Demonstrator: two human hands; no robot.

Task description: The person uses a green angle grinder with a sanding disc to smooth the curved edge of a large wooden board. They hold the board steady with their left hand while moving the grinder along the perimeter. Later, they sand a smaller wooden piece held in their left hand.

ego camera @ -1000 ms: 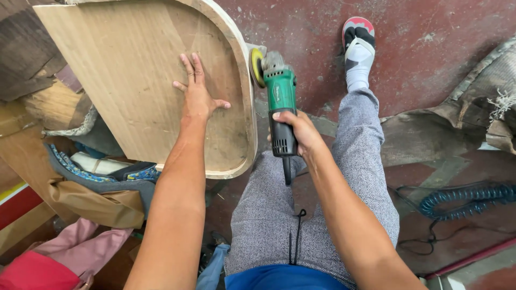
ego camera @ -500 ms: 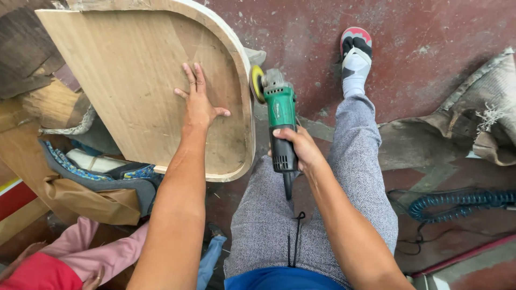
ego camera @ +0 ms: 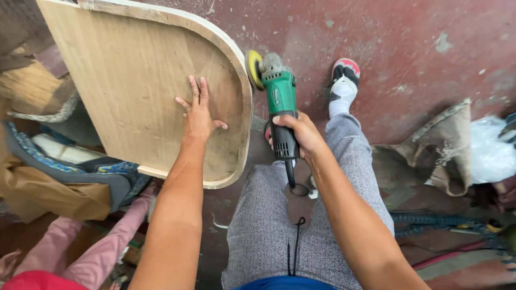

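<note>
A light wooden panel (ego camera: 134,86) with a rounded, raised pale rim lies tilted in front of me. My left hand (ego camera: 198,110) rests flat on its face, fingers spread. My right hand (ego camera: 301,134) grips the black handle of a green angle grinder (ego camera: 279,99). The grinder's yellow sanding disc (ego camera: 251,69) sits right against the curved right edge of the panel. Its black cord hangs down between my grey-trousered legs.
A worn red concrete floor (ego camera: 398,43) lies beyond. My foot in a sock and a red-and-black sandal (ego camera: 344,80) is stretched ahead. Sacking and white plastic (ego camera: 457,150) lie at right, a blue coiled hose (ego camera: 430,223) below. Cloth, cardboard and cushions (ego camera: 48,172) pile up at left.
The grinder has moved up along the panel's curved right edge. My left hand has stayed flat on the panel.
</note>
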